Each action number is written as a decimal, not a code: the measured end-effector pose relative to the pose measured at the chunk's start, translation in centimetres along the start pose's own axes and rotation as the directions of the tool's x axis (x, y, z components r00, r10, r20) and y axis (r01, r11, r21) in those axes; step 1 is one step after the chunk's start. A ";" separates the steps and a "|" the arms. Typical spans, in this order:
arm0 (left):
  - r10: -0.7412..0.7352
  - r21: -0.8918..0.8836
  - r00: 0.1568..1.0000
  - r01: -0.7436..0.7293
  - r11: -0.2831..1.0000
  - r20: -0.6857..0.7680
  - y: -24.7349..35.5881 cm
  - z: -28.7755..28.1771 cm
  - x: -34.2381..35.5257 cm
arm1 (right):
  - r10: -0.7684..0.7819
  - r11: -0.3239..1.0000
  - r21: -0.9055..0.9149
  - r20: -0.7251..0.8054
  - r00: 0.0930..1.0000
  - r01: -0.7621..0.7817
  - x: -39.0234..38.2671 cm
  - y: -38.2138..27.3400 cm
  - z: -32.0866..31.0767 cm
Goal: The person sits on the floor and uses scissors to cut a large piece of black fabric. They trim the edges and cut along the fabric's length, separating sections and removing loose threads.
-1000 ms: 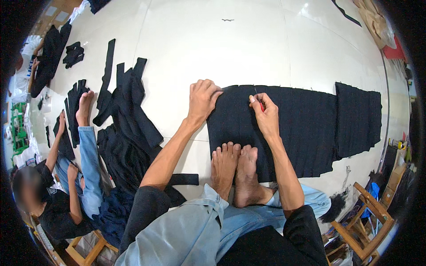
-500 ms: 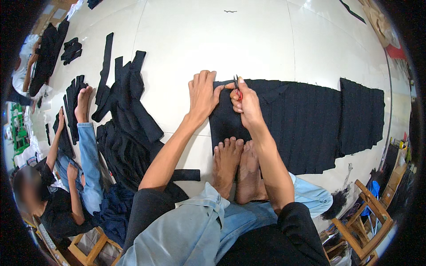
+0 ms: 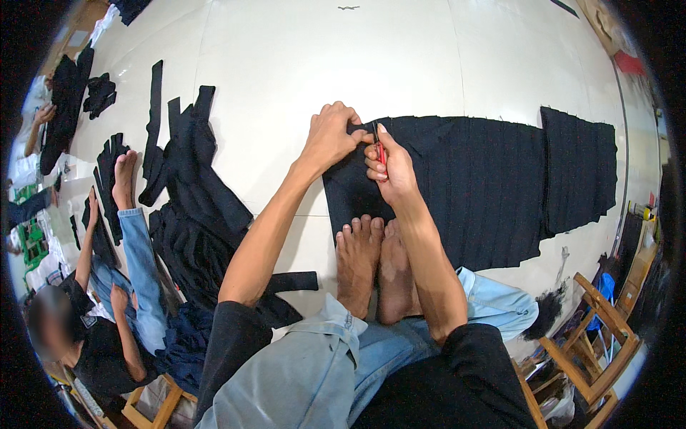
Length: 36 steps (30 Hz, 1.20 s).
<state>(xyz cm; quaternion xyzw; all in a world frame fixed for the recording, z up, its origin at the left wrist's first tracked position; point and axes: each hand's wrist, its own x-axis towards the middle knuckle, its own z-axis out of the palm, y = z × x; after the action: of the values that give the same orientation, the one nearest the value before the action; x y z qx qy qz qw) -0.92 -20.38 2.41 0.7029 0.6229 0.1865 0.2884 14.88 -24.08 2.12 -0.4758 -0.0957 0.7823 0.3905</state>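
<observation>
Your left hand [image 3: 330, 137] pinches the wide black pleated fabric panel [image 3: 471, 182]; right hand [image 3: 388, 166] is clamped on small red-handled snips [image 3: 379, 150]. Blades sit near the left fingertips, so a slip could nick them or cut crooked.

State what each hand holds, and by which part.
Left hand pinches the black fabric's top-left corner. Right hand grips a small red-handled tool by its handle.

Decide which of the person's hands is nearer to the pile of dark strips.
Left. The left hand grips the black cloth edge, closer to the pile of dark strips; the right hand is farther right.

Glossy white floor [image 3: 300, 64], wooden chairs [image 3: 597, 343]
</observation>
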 end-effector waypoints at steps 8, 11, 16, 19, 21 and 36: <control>-0.187 -0.260 0.978 0.205 0.944 0.093 -0.8 -0.4 0.3 | 0.020 0.979 -0.205 0.000 1.000 -0.019 0.0 -0.7 0.8; -0.189 -0.268 0.977 0.209 0.940 0.098 -1.0 -0.1 0.4 | 0.047 0.973 -0.223 -0.032 0.998 -0.053 0.0 -1.2 1.1; -0.199 -0.258 0.976 0.216 0.942 0.092 -0.8 -0.2 0.3 | 0.055 0.979 -0.193 -0.029 0.998 -0.060 0.4 -1.1 0.7; -0.195 -0.229 0.977 0.209 0.951 0.081 -0.6 -0.4 0.2 | 0.046 0.980 -0.194 -0.024 0.999 -0.050 0.3 -0.9 0.6; -0.185 -0.243 0.981 0.194 0.950 0.059 -0.8 -0.3 0.3 | 0.043 0.980 -0.196 -0.021 0.999 -0.047 0.2 -0.9 0.6; -0.206 -0.301 0.976 0.220 0.928 0.075 -0.7 -0.2 0.1 | 0.050 0.978 -0.202 -0.047 0.998 -0.059 0.5 -1.1 0.9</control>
<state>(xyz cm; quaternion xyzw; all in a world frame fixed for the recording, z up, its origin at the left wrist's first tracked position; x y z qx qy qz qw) -1.57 -20.24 2.17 0.5814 0.6525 0.2339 0.4261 14.57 -22.76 2.81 -0.5319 -0.1539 0.7687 0.3203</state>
